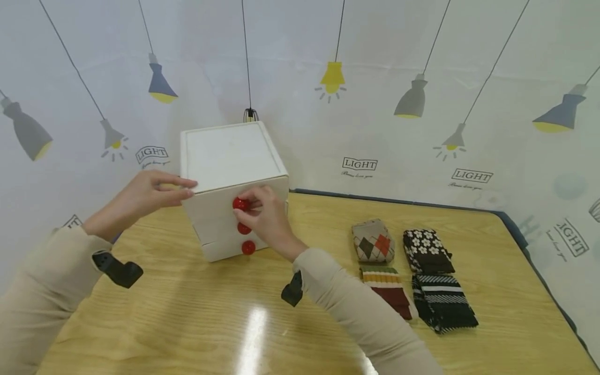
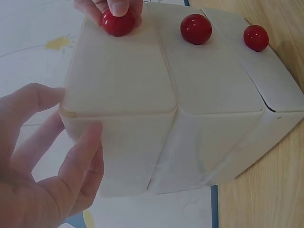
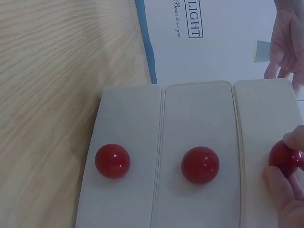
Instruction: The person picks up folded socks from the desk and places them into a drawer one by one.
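On the table: white cabinet, left of four folded cloths.
Cabinet front: three red knobs in a column.
Right hand: thumb and fingers pinching the top knob.
Left hand: fingers mostly straight, touching the cabinet's upper left front corner.
Both hands: apart from each other.

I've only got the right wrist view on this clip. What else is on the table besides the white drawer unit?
Observer: The head view shows four folded patterned textiles, right of the white drawer unit.
Operator: What is the left hand touching? I see only part of it.
Observer: Its fingertips touch the unit's upper left front corner.
Operator: Are the textiles distinguishable?
Observer: Yes: one argyle, one floral, two striped.
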`<move>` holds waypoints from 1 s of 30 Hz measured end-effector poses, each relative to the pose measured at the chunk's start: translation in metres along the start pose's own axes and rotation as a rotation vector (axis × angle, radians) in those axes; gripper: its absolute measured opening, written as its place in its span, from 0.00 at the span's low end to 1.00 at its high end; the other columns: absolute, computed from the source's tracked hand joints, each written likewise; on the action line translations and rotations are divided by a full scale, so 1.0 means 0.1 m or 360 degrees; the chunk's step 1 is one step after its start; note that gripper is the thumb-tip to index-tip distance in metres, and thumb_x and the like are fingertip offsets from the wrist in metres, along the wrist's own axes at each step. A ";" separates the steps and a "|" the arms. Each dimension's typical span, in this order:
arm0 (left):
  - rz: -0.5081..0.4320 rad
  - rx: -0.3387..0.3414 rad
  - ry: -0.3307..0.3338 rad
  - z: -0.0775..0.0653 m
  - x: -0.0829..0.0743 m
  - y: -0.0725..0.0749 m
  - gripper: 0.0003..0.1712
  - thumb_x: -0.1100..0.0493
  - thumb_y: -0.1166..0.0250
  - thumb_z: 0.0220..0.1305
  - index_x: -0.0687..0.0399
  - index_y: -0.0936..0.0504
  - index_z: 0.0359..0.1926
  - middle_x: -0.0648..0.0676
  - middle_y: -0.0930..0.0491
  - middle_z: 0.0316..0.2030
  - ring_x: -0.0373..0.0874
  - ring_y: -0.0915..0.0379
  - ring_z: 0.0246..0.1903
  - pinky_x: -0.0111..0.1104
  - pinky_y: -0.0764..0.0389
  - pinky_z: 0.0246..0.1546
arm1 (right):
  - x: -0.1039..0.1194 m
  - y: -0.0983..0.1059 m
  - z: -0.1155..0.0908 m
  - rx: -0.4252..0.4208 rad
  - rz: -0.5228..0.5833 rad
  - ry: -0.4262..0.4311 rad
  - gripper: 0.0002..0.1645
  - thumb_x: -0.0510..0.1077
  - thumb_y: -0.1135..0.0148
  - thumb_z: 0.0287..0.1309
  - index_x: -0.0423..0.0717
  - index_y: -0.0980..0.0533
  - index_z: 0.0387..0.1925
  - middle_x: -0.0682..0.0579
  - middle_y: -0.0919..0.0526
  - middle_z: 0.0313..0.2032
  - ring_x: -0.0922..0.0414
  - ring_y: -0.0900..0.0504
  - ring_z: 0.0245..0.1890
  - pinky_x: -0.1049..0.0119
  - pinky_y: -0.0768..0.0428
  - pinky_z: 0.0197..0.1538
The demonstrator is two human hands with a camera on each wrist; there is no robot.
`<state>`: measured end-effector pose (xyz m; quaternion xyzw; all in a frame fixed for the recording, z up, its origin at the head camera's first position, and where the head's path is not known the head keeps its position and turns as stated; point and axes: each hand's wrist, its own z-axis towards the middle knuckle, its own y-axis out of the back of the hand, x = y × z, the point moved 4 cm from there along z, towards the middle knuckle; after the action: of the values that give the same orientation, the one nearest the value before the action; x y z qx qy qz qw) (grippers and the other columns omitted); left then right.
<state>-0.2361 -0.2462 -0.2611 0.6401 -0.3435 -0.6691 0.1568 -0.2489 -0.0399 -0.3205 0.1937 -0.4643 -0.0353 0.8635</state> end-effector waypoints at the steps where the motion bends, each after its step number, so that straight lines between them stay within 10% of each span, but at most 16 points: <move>1: -0.0004 0.0002 0.0001 0.00 0.00 0.00 0.29 0.47 0.43 0.60 0.64 0.30 0.55 0.66 0.32 0.54 0.57 0.27 0.44 0.45 0.28 0.45 | 0.01 0.01 -0.01 0.0008 -0.0003 0.0007 0.11 0.33 0.36 0.46 0.36 0.26 0.34 0.45 0.29 0.34 0.55 0.22 0.33 0.77 0.24 0.34; 30: 0.0010 -0.0091 -0.0048 -0.04 0.01 -0.05 0.26 0.49 0.45 0.61 0.61 0.29 0.55 0.66 0.34 0.55 0.59 0.30 0.47 0.54 0.34 0.47 | 0.28 0.27 -0.89 0.0066 0.0093 0.0239 0.14 0.34 0.33 0.42 0.35 0.23 0.35 0.46 0.28 0.34 0.54 0.21 0.33 0.70 0.22 0.34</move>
<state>-0.2312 -0.2439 -0.2649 0.6241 -0.3285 -0.6878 0.1719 -0.1641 0.0048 -0.3328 0.2000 -0.4044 0.0141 0.8923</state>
